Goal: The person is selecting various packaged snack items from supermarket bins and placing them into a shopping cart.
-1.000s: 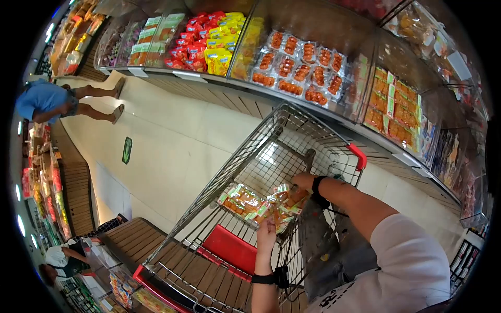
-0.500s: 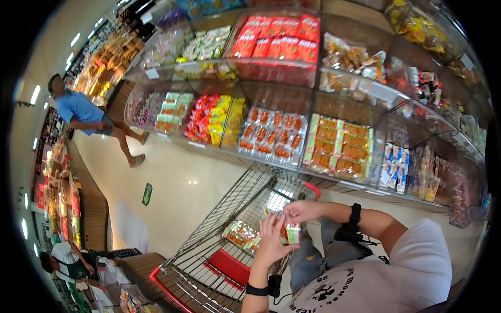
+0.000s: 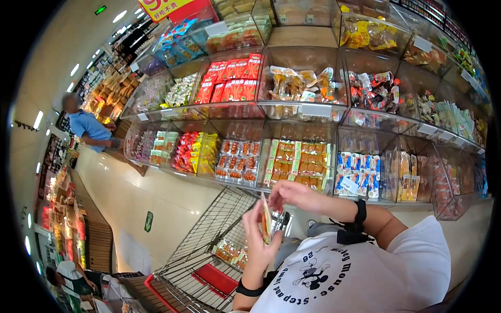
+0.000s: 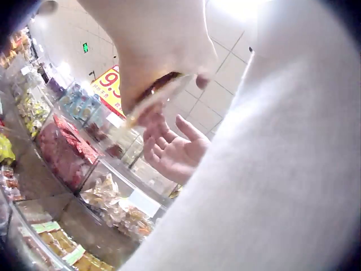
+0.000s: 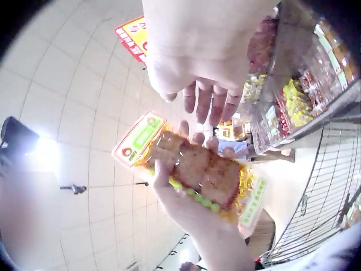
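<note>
At far left, a bystander in a blue shirt (image 3: 91, 128) stands beyond the aisle. A green floor marker (image 3: 148, 221) shows an arrow. A yellow-and-red sign (image 3: 172, 7) reads "好吃不贵" beneath a partly cut-off price beginning with 9. The wire cart (image 3: 195, 229) contains packaged food (image 3: 229, 253). The left hand (image 3: 258, 242) has its grip closed on a packet (image 5: 189, 169), held above the cart, thumb on one face and fingers behind. The packet shows brown square pieces through clear film; its green-and-white end labels carry print too blurred to read. A display bin (image 3: 297, 161) holds packs with similar labelling. The right hand (image 3: 297, 197) is just beside the packet, its grip released, fingers loosely extended. The white shirt (image 3: 360, 271) is printed "Mickey Mouse" and "Step and jump".
</note>
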Action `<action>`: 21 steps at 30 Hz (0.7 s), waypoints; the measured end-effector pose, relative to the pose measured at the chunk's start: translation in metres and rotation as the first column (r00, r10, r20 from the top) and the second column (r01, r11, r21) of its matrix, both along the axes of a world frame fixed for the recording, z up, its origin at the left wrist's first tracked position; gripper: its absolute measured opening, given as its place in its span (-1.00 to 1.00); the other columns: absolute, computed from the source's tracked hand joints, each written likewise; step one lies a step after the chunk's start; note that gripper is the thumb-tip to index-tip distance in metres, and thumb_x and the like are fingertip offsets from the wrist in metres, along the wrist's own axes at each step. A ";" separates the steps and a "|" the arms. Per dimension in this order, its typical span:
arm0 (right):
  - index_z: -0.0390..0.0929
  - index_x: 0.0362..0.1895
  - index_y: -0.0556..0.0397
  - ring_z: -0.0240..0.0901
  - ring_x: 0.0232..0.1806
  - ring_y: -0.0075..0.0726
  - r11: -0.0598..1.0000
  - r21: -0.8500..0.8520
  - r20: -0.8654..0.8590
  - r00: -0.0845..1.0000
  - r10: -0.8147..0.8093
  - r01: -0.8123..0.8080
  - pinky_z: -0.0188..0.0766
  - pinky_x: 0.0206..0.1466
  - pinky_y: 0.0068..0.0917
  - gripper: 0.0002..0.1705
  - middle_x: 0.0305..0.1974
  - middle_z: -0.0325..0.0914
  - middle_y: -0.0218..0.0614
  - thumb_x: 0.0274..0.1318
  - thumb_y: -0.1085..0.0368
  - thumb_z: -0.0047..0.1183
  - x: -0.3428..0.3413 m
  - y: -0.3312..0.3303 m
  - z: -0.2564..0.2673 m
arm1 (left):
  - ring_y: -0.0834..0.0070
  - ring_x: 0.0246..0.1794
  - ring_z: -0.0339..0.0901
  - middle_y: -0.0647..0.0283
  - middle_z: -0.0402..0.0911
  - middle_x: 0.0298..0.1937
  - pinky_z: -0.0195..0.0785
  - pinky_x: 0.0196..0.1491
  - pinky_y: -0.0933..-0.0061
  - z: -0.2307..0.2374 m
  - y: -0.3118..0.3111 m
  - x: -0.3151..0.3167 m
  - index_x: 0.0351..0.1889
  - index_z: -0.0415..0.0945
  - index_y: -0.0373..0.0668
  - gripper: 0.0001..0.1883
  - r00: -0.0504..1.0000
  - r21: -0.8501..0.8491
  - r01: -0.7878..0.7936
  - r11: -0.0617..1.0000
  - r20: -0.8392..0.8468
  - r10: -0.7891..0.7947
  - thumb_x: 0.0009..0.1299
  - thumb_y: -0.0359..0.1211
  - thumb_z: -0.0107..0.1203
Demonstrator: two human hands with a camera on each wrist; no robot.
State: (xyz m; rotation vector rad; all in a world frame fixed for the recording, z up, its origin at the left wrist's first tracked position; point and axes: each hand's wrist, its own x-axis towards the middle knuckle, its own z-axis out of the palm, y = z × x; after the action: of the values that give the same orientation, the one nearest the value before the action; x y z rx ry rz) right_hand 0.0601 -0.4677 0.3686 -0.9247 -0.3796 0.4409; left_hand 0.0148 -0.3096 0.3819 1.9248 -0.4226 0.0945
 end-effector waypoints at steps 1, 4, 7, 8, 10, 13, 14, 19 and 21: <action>0.21 -0.31 0.15 0.27 -0.44 -0.51 0.995 -0.073 0.083 0.995 -0.055 0.062 0.27 -0.34 -0.58 -0.81 -0.50 0.26 -0.35 0.09 0.27 -0.29 -0.006 -0.003 -0.001 | 0.32 -0.10 0.20 0.14 0.19 -0.15 0.11 -0.08 0.42 -0.017 -0.009 -0.001 0.03 0.07 -0.29 -0.36 0.962 -0.560 0.033 0.828 -0.207 -0.179 -0.03 -0.32 0.05; 0.15 -0.28 0.14 0.22 -0.62 -0.59 0.994 -0.107 0.036 0.999 0.018 -0.014 0.28 -0.57 -0.60 -0.80 -0.56 0.21 -0.39 0.09 0.26 -0.30 -0.020 -0.023 0.011 | 0.27 -0.19 0.33 0.07 0.29 -0.13 0.20 -0.10 0.31 -0.017 -0.019 0.005 0.02 0.07 -0.30 -0.34 0.604 -0.892 0.066 0.447 -0.321 -0.730 0.09 0.00 -0.19; 0.16 -0.36 0.08 0.15 -0.72 -0.64 0.985 -0.170 -0.058 0.998 -0.037 0.027 0.20 -0.68 -0.68 -0.84 -0.59 0.19 -0.44 0.07 0.25 -0.25 -0.027 -0.037 0.019 | 0.20 -0.28 0.37 0.02 0.36 -0.23 0.26 -0.17 0.25 -0.005 -0.039 0.004 -0.03 0.11 -0.33 -0.34 0.612 -0.845 0.028 0.534 -0.408 -0.678 0.07 0.04 -0.25; 0.16 -0.38 0.07 0.14 -0.71 -0.64 0.984 -0.174 -0.040 0.998 -0.054 0.047 0.16 -0.69 -0.69 -0.85 -0.57 0.19 -0.44 0.07 0.26 -0.24 -0.026 -0.041 0.018 | 0.19 -0.26 0.37 0.01 0.36 -0.23 0.25 -0.16 0.24 -0.001 -0.045 0.004 -0.03 0.10 -0.33 -0.34 0.613 -0.841 0.019 0.540 -0.417 -0.671 0.08 0.04 -0.25; 0.15 -0.43 0.04 0.12 -0.68 -0.65 0.980 -0.181 -0.005 0.996 -0.090 0.087 0.08 -0.70 -0.71 -0.86 -0.53 0.20 -0.43 0.06 0.27 -0.23 -0.023 -0.048 0.014 | 0.16 -0.24 0.37 0.00 0.36 -0.22 0.24 -0.14 0.21 0.004 -0.055 0.005 -0.02 0.10 -0.34 -0.34 0.615 -0.835 0.000 0.551 -0.434 -0.658 0.09 0.03 -0.24; 0.20 -0.43 0.03 0.12 -0.60 -0.66 0.985 -0.151 -0.072 0.992 -0.100 0.088 0.09 -0.61 -0.71 -0.89 -0.44 0.22 -0.44 0.05 0.29 -0.21 -0.021 -0.057 0.014 | 0.21 -0.21 0.37 0.04 0.37 -0.21 0.26 -0.16 0.24 -0.008 -0.054 0.009 -0.01 0.11 -0.31 -0.43 0.577 -0.820 -0.120 0.559 -0.516 -0.633 0.18 -0.03 -0.25; 0.22 -0.40 0.04 0.15 -0.56 -0.64 0.984 -0.152 -0.080 0.991 -0.106 0.093 0.13 -0.57 -0.70 -0.89 -0.42 0.23 -0.43 0.05 0.28 -0.21 -0.018 -0.060 0.012 | 0.24 -0.23 0.38 0.06 0.39 -0.23 0.26 -0.17 0.27 -0.012 -0.058 0.012 -0.04 0.14 -0.31 -0.47 0.662 -0.772 -0.096 0.629 -0.521 -0.538 0.20 -0.06 -0.25; 0.23 -0.19 0.11 0.19 -0.26 -0.56 0.949 -0.223 0.093 0.974 -0.208 0.224 0.14 -0.18 -0.58 -0.72 -0.33 0.27 -0.38 0.04 0.21 -0.20 0.002 -0.063 -0.012 | 0.54 -0.59 0.33 0.28 0.38 -0.58 0.24 -0.47 0.56 -0.045 -0.063 0.042 -0.46 0.28 -0.21 -0.68 0.662 -0.955 -0.093 0.281 -0.270 -0.700 0.25 -0.12 -0.22; 0.16 -0.09 0.14 0.20 -0.18 -0.50 0.971 -0.222 -0.075 0.991 -0.108 0.089 0.14 -0.10 -0.56 -0.61 -0.23 0.26 -0.33 0.04 0.18 -0.20 0.000 -0.054 -0.023 | 0.61 -0.84 0.07 0.39 0.12 -0.82 -0.04 -0.70 0.64 -0.058 -0.068 0.050 -0.68 0.12 -0.10 -0.54 0.647 -0.999 -0.034 -0.019 -0.007 -0.762 0.16 0.09 -0.23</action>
State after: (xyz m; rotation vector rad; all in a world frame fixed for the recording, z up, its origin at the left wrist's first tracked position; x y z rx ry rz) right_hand 0.0598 -0.5216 0.3454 -1.1292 -0.2065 0.4356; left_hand 0.0645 -0.3778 0.3235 0.2311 -0.3124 -0.5414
